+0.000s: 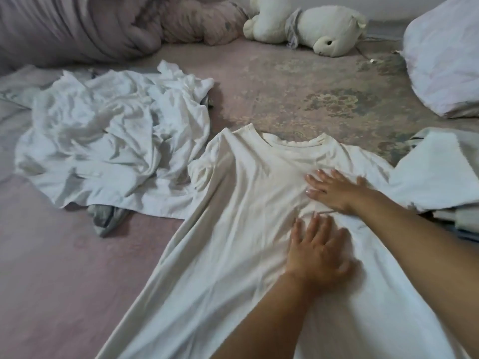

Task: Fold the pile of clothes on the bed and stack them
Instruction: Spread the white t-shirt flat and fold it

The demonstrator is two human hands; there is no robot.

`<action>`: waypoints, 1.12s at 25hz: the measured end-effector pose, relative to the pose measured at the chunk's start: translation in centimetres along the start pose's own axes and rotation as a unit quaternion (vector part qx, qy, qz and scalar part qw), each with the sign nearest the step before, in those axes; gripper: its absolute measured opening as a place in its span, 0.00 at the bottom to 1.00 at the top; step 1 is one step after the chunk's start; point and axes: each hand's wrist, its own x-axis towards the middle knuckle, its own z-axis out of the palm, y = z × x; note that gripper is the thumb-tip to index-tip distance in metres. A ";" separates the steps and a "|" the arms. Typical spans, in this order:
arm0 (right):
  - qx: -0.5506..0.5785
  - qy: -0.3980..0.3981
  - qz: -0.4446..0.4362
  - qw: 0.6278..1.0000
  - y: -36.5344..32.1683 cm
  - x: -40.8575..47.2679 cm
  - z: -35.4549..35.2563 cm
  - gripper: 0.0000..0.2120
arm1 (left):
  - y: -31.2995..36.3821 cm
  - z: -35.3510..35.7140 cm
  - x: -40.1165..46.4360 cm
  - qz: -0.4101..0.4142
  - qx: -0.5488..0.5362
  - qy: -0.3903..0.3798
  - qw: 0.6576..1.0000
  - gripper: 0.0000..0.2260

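Note:
A cream T-shirt [241,203] lies spread flat on the bed, neck hole pointing away from me. My left hand [317,247] lies flat on its middle, fingers straight. My right hand [337,190] presses flat on the chest just above, fingers pointing left. To the left sits a crumpled pile of white clothes [108,146] with a grey piece [106,220] sticking out beneath it. At the right edge is a stack of folded light clothes [440,174], touching the shirt's right sleeve.
The pink bedsheet [64,268] shows at the left and behind the shirt. A bunched mauve duvet [77,24] lies at the back left, a white plush bear [311,27] at the back, a white pillow [445,58] at the back right.

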 end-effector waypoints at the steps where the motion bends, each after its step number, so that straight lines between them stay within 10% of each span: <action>1: -0.021 0.012 0.000 1.000 -0.8 -0.1 -0.7 0.27 | -1.5 -1.5 -0.2 0.040 -0.020 0.041 0.998 0.19; 5: 0.081 0.120 -0.098 0.985 -8.0 -0.5 -1.0 0.27 | -11.3 -9.8 -1.0 -0.015 0.038 0.301 0.953 0.17; 10: 0.092 0.097 -0.126 0.983 -15.3 -0.6 1.7 0.27 | -19.3 -14.8 -0.6 -0.362 0.090 0.141 0.917 0.14; 13: 0.197 0.131 -0.125 0.963 -14.9 -0.6 1.7 0.25 | -19.9 -14.2 0.0 -0.428 -0.035 0.210 0.878 0.17; 17: 0.423 0.241 -0.081 0.870 -12.2 -2.1 -0.8 0.18 | -15.6 -13.2 1.9 -0.269 -0.036 0.313 0.910 0.10; 21: 0.438 0.274 -0.019 0.856 -8.5 -2.9 -1.9 0.14 | -11.4 -7.6 1.2 0.111 0.172 0.182 0.962 0.09; 28: 0.457 0.190 -0.054 0.867 -9.3 -2.3 -0.5 0.11 | -10.9 -6.4 -2.9 0.151 0.124 0.221 0.956 0.12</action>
